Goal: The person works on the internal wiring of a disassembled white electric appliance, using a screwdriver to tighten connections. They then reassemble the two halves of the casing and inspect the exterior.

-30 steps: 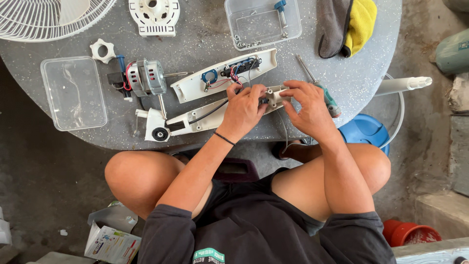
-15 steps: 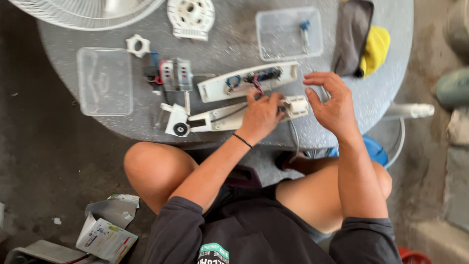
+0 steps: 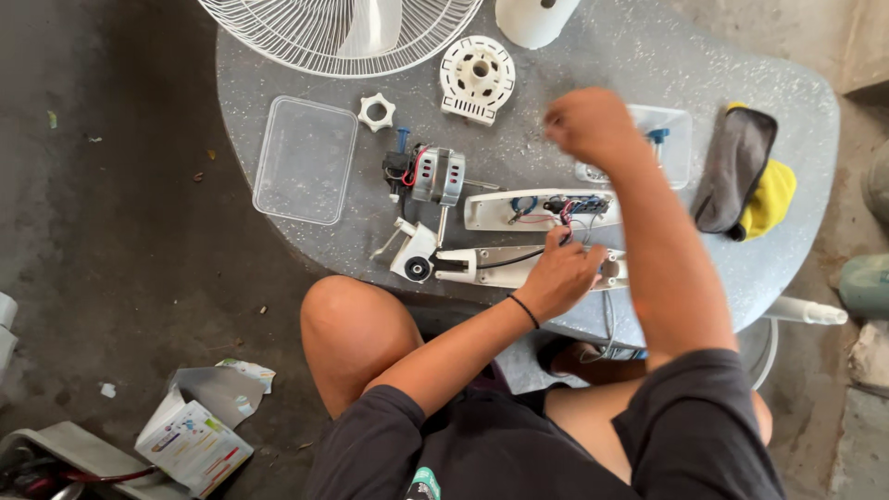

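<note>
At the lower left of the frame a paper booklet (image 3: 193,444) lies on the floor. On the grey round table (image 3: 796,120), left of the middle, there is an empty clear plastic box (image 3: 306,159), then a white lock nut (image 3: 377,112) and a fan motor (image 3: 435,176) with copper windings. In the middle low part lies the white fan neck housing (image 3: 491,266), a long open plastic shell with wires. The left hand (image 3: 567,275) rests on its right end, the fingers pinching the red and black wires (image 3: 565,222). The shell looks light and stiff but its thin wires seem fragile, so better to hold the plastic body. The right hand (image 3: 593,125) is raised above the table, closed in a fist; whether it holds something I cannot tell. At right lies a grey and yellow cloth (image 3: 745,181).
</note>
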